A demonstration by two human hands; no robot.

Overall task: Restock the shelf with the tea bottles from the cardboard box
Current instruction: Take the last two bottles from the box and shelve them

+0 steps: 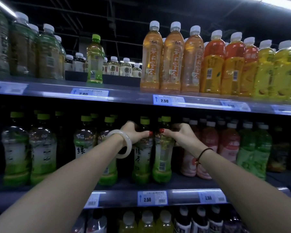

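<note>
Straight above the 2.50 price tag (152,198), the middle shelf (188,181) is pretty much wall-to-wall bottles, and the upper shelf (124,96) hangs over it like a lid, so there's only a thin dark strip between the caps and that overhang. Up and left of the tag runs the row of green tea bottles (42,148), and up and right of it sit the pink bottles (228,143). The two bottles that matter are dead centre over the tag: the left tea bottle (141,163) and the right tea bottle (161,163), both upright with their bases on the shelf, side by side and about touching. The left grip (133,133) is clamped round the shoulder of the left one and the right grip (181,134) round the shoulder of the right one, thumbs pressed on the front faces. I'd guess they're held high like that so the bases can slide flat and the labels end up facing out. Room-wise, there's a bare strip of shelf between the bases and the front lip just above the tag, so nothing's near tipping off, and a dark gap further up-left of the tag looks like a free slot. The white bangle (124,142) on the left wrist hangs close to a neighbouring bottle and could knock it. The cardboard box isn't in view, so I can't say how many are left.
</note>
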